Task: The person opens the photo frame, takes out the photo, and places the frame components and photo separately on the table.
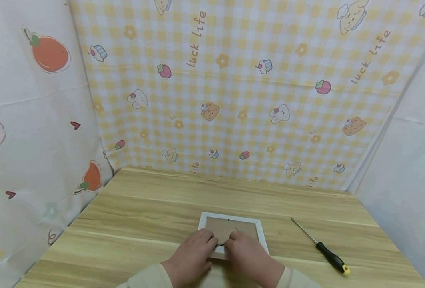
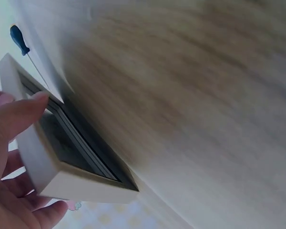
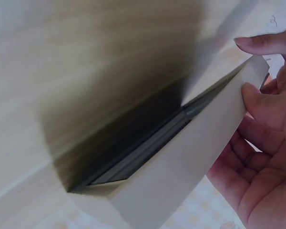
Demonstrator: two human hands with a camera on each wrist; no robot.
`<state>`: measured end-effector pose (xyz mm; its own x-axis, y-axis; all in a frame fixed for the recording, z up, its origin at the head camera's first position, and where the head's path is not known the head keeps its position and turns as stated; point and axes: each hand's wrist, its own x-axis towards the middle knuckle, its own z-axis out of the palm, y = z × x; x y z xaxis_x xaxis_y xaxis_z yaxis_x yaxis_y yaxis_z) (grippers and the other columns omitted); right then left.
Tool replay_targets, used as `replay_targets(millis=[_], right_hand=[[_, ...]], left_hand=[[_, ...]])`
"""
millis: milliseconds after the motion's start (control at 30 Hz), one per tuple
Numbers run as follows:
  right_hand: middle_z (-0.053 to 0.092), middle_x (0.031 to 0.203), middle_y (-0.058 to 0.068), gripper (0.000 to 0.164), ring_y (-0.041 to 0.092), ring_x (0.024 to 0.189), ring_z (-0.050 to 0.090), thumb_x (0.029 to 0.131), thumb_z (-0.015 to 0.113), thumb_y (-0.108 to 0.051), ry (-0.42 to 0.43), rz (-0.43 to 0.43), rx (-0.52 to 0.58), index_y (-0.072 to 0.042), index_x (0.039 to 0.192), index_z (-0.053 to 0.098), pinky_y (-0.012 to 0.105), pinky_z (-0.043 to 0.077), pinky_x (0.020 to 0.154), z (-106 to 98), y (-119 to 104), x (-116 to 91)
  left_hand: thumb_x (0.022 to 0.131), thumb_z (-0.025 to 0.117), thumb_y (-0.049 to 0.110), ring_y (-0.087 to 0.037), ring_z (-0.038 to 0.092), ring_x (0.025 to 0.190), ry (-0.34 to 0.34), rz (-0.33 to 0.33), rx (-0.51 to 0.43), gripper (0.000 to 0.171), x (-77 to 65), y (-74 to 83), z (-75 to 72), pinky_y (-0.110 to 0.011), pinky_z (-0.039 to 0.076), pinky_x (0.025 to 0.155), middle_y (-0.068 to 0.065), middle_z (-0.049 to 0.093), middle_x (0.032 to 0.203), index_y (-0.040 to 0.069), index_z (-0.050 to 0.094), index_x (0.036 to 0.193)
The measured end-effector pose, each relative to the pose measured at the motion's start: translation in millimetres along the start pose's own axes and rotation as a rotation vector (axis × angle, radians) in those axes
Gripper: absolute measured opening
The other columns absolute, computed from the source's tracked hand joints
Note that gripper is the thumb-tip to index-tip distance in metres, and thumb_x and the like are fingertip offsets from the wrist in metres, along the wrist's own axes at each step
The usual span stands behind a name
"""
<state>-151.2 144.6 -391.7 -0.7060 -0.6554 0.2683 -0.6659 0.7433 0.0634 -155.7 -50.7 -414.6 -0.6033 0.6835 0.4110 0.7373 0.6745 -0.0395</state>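
A white picture frame point(image 1: 244, 220) lies at the front middle of the table, its brown backing board point(image 1: 216, 229) facing up. My left hand point(image 1: 193, 254) grips the near edge, thumb on the underside in the left wrist view and fingers over the back. Just to its right, my right hand point(image 1: 250, 256) grips the same edge; the right wrist view shows its thumb point(image 3: 267, 106) against the frame's side point(image 3: 190, 157). That near edge is tilted up off the wood. Between the hands a thin dark strip point(image 1: 221, 245) shows, its ends hidden by the fingers.
A screwdriver point(image 1: 330, 256) with a black and yellow handle lies on the wooden table point(image 1: 144, 212) right of the frame, its tip pointing away. Patterned cloth point(image 1: 226, 88) hangs behind the table, and pale cloth point(image 1: 36, 132) closes the left side.
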Motion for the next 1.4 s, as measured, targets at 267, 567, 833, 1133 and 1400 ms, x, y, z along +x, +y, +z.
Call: replay_targets(millis=[267, 567, 833, 1133, 1400], right_hand=[[0.048, 0.069, -0.006, 0.010, 0.008, 0.063, 0.048, 0.076, 0.076, -0.011, 0.036, -0.011, 0.069, -0.011, 0.074, 0.066, 0.019, 0.042, 0.055, -10, 3, 5], [0.052, 0.071, -0.006, 0.008, 0.004, 0.064, 0.047, 0.079, 0.077, -0.013, 0.016, 0.001, 0.124, -0.009, 0.079, 0.070, 0.016, 0.042, 0.055, -19, 10, 9], [0.056, 0.074, -0.004, 0.007, 0.004, 0.065, 0.049, 0.081, 0.076, -0.011, 0.036, 0.026, 0.158, -0.006, 0.082, 0.071, 0.017, 0.043, 0.056, -29, 12, 10], [0.062, 0.085, 0.000, 0.012, 0.009, 0.074, 0.059, 0.084, 0.074, -0.013, 0.090, 0.072, 0.214, -0.003, 0.091, 0.071, 0.021, 0.051, 0.063, -35, 16, 8], [0.063, 0.093, 0.001, 0.019, 0.013, 0.080, 0.062, 0.078, 0.079, -0.010, 0.300, 0.073, 0.170, -0.006, 0.094, 0.071, 0.024, 0.053, 0.067, -33, 19, 5]], left_hand=[[0.068, 0.071, 0.004, -0.014, 0.051, 0.089, 0.208, 0.082, 0.149, 0.028, 0.7, -2.1, 6.7, -0.027, 0.045, 0.085, 0.002, 0.052, 0.092, 0.010, 0.058, 0.093], [0.078, 0.036, -0.005, -0.014, 0.053, 0.089, 0.247, 0.101, 0.155, 0.031, 2.4, -4.0, 7.3, -0.026, 0.047, 0.085, 0.001, 0.054, 0.093, 0.006, 0.058, 0.097], [0.084, 0.033, -0.007, -0.013, 0.056, 0.087, 0.285, 0.109, 0.159, 0.031, 7.3, -4.6, 3.0, -0.023, 0.049, 0.079, 0.000, 0.058, 0.093, 0.006, 0.059, 0.097], [0.067, 0.070, -0.010, -0.014, 0.059, 0.088, 0.264, 0.106, 0.136, 0.040, 15.0, -8.3, -1.7, -0.024, 0.050, 0.082, -0.003, 0.062, 0.096, 0.004, 0.059, 0.103], [0.072, 0.076, -0.004, -0.013, 0.060, 0.082, 0.266, 0.100, 0.177, 0.036, 22.6, -10.3, -10.4, -0.024, 0.051, 0.077, -0.002, 0.064, 0.093, 0.004, 0.059, 0.103]])
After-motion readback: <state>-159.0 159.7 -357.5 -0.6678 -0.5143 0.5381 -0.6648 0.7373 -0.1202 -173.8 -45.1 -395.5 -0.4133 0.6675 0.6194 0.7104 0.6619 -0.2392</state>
